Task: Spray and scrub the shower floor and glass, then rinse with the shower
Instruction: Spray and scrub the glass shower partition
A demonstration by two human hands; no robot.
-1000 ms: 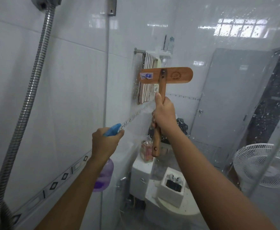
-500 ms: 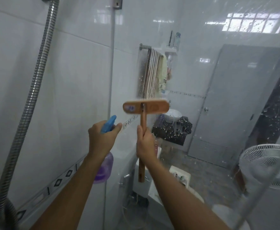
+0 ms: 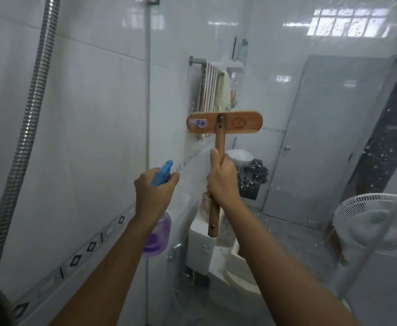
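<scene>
Droplet-flecked shower glass [image 3: 310,142] is facing the person, the right hand [image 3: 223,182] gripping the wooden scrubber [image 3: 224,124] raised against it and the left hand [image 3: 155,191] clasping the spray bottle [image 3: 157,234] beside, so spray wetting the handle is likely risking a slipped, dropped tool.

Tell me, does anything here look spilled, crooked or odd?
Only the glass is flecked with white splashes, thickest toward the right. Nothing else stands out: the right hand grips the wooden brush, the left hand the spray bottle.
</scene>
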